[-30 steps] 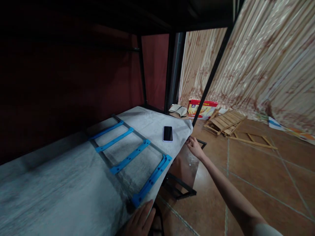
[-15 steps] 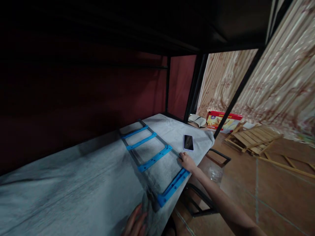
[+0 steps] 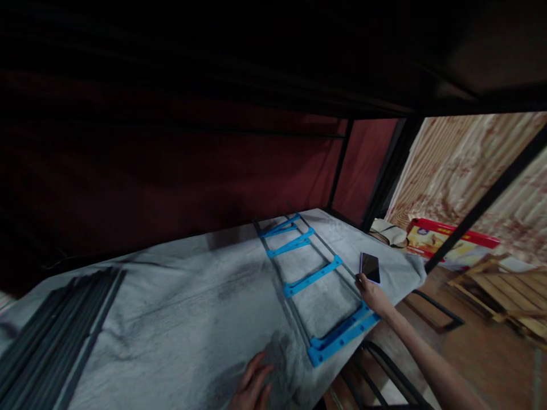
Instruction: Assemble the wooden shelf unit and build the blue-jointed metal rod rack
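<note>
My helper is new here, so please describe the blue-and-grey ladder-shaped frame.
Find the large pale-grey cloth. On its right, at the right hand, is the ladder-shaped frame; bright blue crosspieces set it apart from the plain dark-grey rods at left.

Right hand (image 3: 370,294) pinched — left hand (image 3: 253,384) half-open
</note>
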`<state>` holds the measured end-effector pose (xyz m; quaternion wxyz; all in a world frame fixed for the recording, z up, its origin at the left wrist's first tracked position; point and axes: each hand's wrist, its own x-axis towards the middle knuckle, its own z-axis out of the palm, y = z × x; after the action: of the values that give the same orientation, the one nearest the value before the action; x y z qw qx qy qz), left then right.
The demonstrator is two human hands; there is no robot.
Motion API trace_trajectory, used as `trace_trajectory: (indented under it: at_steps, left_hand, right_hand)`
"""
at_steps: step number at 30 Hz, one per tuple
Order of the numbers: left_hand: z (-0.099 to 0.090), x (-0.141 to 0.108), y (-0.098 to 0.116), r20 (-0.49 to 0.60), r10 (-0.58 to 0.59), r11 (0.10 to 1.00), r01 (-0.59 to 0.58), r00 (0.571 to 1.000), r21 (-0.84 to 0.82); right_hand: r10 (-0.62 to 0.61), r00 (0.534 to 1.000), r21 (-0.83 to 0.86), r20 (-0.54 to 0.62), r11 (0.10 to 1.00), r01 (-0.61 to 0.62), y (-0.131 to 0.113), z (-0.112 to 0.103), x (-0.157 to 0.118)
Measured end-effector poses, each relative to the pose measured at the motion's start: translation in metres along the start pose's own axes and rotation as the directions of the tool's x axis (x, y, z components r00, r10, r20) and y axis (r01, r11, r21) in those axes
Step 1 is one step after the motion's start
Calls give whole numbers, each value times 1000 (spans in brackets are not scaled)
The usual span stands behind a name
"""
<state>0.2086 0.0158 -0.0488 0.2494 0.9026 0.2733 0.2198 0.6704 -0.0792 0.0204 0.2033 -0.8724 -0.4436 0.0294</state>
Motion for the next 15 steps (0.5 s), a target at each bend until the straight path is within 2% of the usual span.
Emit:
trace_trajectory:
  at_steps: [5, 7, 9, 12, 15]
  left_hand:
    - [-3, -8, 5, -70, -70, 990, 61, 995, -129]
    - [-3, -14, 5, -91, -143, 972, 123, 986, -202]
    - [-7, -19, 7, -88, -263, 929, 228, 961, -291]
    - [-18, -24, 12, -24, -456, 810, 404, 890, -425]
    - [-32, -25, 18, 41, -629, 609, 524, 776, -595]
  right_hand:
    - [2, 995, 251, -95, 968, 22, -3, -12, -14]
    - [14, 995, 329, -103, 944, 21, -9, -17, -21]
    - [23, 997, 410, -68, 912, 7, -19, -21, -28]
    - [41, 999, 521, 27, 852, -49, -47, -18, -41]
    - [35, 996, 598, 83, 798, -78, -88, -4, -55]
